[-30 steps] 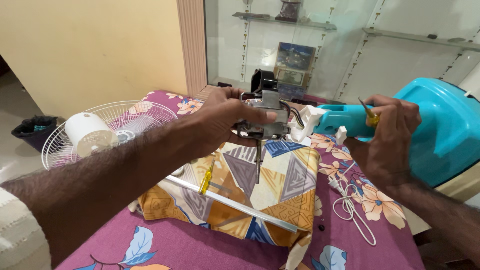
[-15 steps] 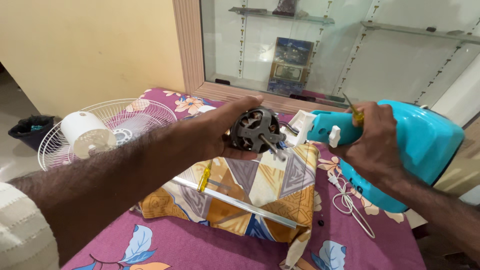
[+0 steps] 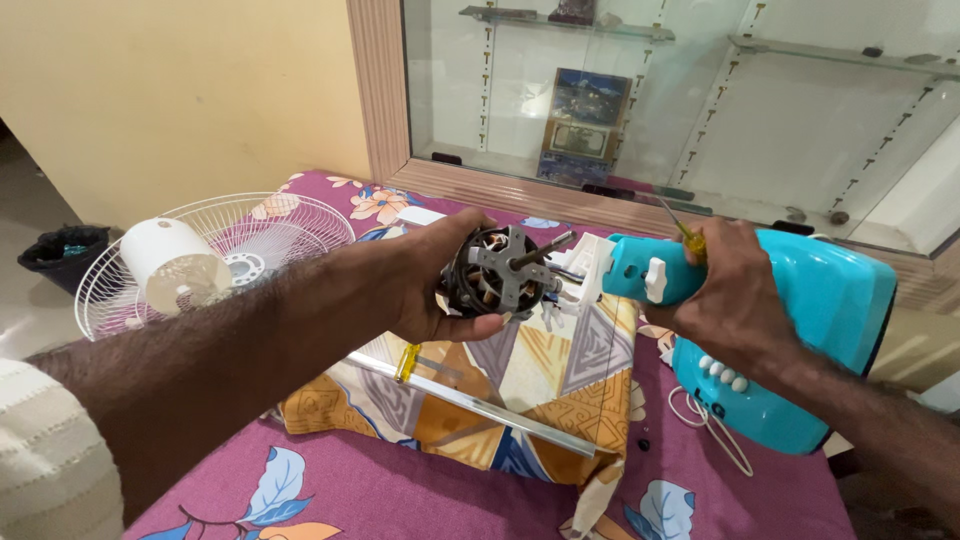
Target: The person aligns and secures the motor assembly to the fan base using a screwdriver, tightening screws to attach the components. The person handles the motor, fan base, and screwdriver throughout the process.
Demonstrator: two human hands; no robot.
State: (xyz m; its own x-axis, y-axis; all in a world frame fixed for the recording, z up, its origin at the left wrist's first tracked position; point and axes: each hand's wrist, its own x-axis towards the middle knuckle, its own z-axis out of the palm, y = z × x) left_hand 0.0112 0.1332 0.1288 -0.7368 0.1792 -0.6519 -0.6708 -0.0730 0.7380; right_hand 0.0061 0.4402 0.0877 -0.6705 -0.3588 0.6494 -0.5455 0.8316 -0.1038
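Two hands, one fan motor held above the patterned cushion.
My left hand clasps the motor, fingers curled around it; my right hand grips the turquoise fan body and a yellow-handled screwdriver. Beyond, a white fan grille.

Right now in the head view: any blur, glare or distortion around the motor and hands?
Head view: the grey metal fan motor in the left hand is sharp, with no motion blur; the right hand on the turquoise plastic fan body is crisp too. Soft, even indoor light. Faint reflections on the glass cabinet front. Wide-angle stretch enlarges the left forearm at the frame edge.
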